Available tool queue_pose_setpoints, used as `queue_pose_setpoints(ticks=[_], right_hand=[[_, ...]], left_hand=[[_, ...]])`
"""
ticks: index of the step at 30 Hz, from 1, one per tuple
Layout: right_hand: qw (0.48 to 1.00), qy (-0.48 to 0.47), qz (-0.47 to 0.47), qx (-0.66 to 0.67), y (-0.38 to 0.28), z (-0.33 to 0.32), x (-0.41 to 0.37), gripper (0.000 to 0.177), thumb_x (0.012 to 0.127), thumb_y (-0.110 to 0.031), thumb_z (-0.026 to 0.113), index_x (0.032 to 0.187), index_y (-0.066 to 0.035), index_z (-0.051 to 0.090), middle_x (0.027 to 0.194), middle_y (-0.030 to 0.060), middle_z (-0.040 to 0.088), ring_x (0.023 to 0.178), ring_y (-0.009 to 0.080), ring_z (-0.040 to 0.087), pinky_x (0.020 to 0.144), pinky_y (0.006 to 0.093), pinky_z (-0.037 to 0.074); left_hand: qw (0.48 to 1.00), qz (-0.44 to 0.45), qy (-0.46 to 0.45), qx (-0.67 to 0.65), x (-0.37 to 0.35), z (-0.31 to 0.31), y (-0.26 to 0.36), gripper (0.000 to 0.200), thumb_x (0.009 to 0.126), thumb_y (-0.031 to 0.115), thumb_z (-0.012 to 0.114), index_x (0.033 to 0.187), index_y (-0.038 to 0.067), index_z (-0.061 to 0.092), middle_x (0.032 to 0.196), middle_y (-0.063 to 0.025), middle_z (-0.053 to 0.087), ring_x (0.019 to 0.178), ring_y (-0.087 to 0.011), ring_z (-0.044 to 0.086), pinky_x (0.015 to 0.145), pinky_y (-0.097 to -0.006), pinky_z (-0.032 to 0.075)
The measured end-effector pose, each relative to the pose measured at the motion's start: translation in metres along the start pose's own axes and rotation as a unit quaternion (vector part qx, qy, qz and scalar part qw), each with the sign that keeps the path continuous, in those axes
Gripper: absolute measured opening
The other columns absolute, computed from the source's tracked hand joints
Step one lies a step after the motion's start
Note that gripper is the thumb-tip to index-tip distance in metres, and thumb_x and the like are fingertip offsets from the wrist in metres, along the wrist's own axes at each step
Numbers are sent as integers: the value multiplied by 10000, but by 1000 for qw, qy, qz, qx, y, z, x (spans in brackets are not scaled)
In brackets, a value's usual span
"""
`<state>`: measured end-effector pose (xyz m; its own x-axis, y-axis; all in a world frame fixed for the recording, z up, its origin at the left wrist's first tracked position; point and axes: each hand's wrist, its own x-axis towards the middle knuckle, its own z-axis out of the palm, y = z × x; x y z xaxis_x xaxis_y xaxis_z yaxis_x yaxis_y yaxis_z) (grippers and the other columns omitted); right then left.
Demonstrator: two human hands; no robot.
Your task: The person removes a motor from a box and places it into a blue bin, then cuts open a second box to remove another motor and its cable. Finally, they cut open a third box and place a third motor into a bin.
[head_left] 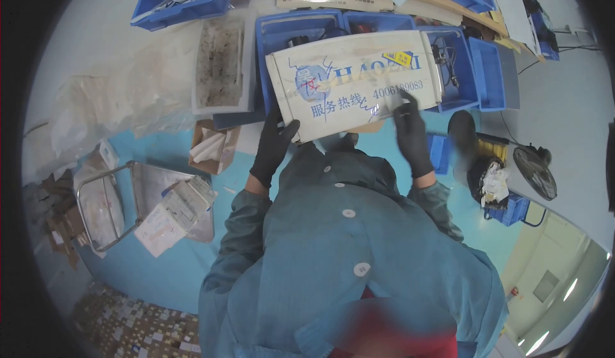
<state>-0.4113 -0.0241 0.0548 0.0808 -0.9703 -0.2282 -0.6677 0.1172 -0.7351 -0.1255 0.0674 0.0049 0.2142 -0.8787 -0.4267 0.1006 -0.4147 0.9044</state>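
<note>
Your black-gloved left hand (275, 144) grips the near left corner of a white, rectangular, lettered panel (356, 79) over blue plastic bins (271, 32); your black-gloved right hand (412, 133) overlaps its near edge, finger closure unclear.

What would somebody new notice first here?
Probably the white rectangular panel with blue lettering, upper middle, with a black-gloved left hand at its near-left corner and a black-gloved right hand by its near edge. Next, blue plastic bins, beyond it and at its right end.
</note>
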Motion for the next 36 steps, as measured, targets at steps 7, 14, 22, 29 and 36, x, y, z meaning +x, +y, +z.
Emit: queue_pose_setpoints(ticks=[7,14,22,29,36], right_hand=[[956,-104,-192,-194,-35,59,-22,601,941,-79,478,1493,-301,390,1006,116,548,737,374,569,476,458,387],[934,-78,-228,-265,-37,72,-17,599,885,-104,621,1442,-229,442,921,143,538,686,373,573,452,459,428],[929,-21,-247,-275,-37,79,-22,667,846,-24,665,1443,-200,427,835,138,515,571,327,517,385,415,378],[930,-41,-207,-302,-38,82,-24,676,829,-24,661,1432,-199,411,868,167,557,633,387,571,409,449,420],[936,-27,-191,-293,-36,90,-26,660,834,-24,620,1441,-180,413,863,155,517,586,391,518,391,464,364]], left_hand=[[999,26,0,-28,13,1,-5,603,875,357,625,1415,131,476,1361,-119,571,1220,-309,551,948,-425,467],[997,71,31,-31,12,9,0,558,864,305,608,1371,94,511,1311,-132,611,1182,-312,590,901,-435,508],[990,135,18,-39,22,7,-13,563,891,341,620,1374,76,502,1324,-171,582,1190,-354,578,911,-472,517],[988,146,3,-50,23,7,-20,598,904,432,638,1377,94,494,1341,-167,568,1210,-371,567,923,-484,513],[988,148,3,-36,23,5,-19,543,917,348,616,1374,75,509,1337,-172,573,1218,-358,556,958,-486,495]])
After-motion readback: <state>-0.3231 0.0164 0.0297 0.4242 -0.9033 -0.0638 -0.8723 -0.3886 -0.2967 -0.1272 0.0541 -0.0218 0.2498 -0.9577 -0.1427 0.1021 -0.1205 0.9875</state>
